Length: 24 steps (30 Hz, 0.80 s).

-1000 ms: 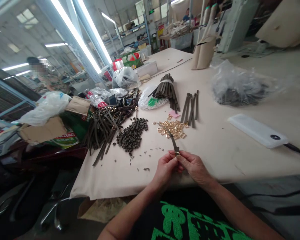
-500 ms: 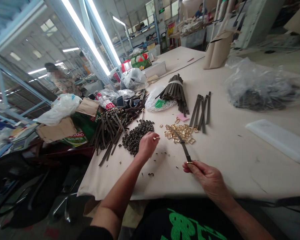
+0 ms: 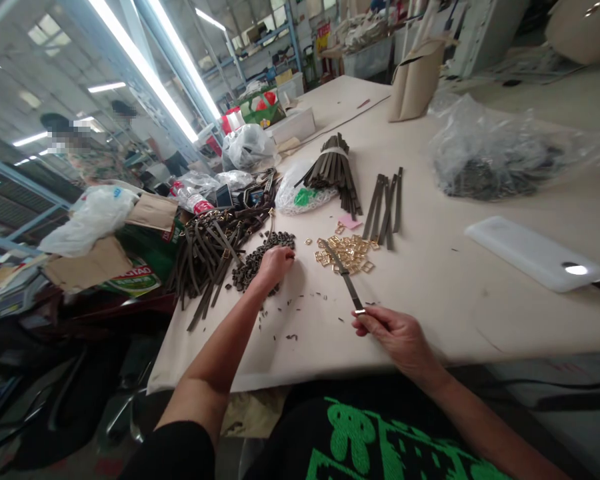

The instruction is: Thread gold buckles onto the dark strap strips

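Observation:
My left hand [image 3: 275,262] reaches into the pile of small dark loops [image 3: 260,258] on the table, fingers curled down on the pile; whether it holds a loop is hidden. My right hand [image 3: 396,333] is closed on one end of a dark strap [image 3: 344,277] with a gold buckle at my fingertips. The strap's far end lies across a heap of gold buckles [image 3: 347,252].
The beige table [image 3: 430,280] carries a heap of finished straps [image 3: 207,257] at the left, a tied strap bundle [image 3: 336,170], loose straps [image 3: 384,207], a plastic bag of parts [image 3: 495,160] and a white power bank [image 3: 533,253]. Bags and boxes crowd the left edge. People stand far left.
My left hand let go of the strap and moved left and forward into the loop pile. My right hand kept the strap, and its far end now rests on the gold buckles.

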Available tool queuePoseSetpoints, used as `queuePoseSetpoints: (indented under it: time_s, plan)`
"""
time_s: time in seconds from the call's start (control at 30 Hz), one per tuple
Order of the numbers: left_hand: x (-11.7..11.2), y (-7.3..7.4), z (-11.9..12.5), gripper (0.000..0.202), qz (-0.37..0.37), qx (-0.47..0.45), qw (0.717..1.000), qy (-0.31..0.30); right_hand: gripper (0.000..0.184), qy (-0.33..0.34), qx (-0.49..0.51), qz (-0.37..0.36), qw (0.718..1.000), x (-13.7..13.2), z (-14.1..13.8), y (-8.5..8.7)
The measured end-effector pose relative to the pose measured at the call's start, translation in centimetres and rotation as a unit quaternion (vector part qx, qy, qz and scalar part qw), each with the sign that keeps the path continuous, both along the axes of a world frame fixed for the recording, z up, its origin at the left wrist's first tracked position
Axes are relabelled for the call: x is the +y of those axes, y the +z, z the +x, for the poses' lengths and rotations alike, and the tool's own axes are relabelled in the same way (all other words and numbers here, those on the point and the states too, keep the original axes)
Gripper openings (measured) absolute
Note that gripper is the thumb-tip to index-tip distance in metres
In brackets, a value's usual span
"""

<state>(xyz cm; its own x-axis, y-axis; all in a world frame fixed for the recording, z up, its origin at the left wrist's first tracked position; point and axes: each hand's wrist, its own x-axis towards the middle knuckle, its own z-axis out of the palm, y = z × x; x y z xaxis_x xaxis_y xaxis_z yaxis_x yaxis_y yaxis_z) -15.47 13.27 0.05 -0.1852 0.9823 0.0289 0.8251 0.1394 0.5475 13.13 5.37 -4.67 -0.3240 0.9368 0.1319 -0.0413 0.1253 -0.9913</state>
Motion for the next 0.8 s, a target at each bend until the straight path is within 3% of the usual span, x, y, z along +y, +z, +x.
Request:
queuePoseSetpoints:
  time_s: [0.1,0.17,0.27,0.33,0.5,0.8]
  plan:
    - [-2.8,-0.7,2.3,0.024,-0.014,-0.083,0.996,-0.017,0.026,0.002,-0.001,-0.007,1.000,-0.2,-0.1,0.4]
    - [-5.2,-1.4,4.3,0.026,-0.020,-0.196,0.980,-0.027,0.023,0.004,-0.009,-0.006,1.000,-0.4,-0.1,0.9]
    - [-8.7,-2.4,7.3,0.022,-0.005,-0.429,0.903,-0.002,0.020,0.014,-0.037,0.008,0.999,-1.0,0.1,1.5]
    - [-10.5,-2.8,9.0,0.019,0.003,-0.513,0.858,0.022,0.021,0.026,-0.062,0.016,0.998,-1.5,0.2,1.7]
    - [-12.4,-3.5,11.0,0.011,0.030,-0.557,0.830,0.003,0.019,0.049,-0.102,0.035,0.993,-2.2,0.6,1.7]
    - [-12.3,-3.2,11.4,0.020,0.040,-0.574,0.818,-0.003,0.021,0.083,-0.132,0.052,0.986,-2.2,0.7,1.1]
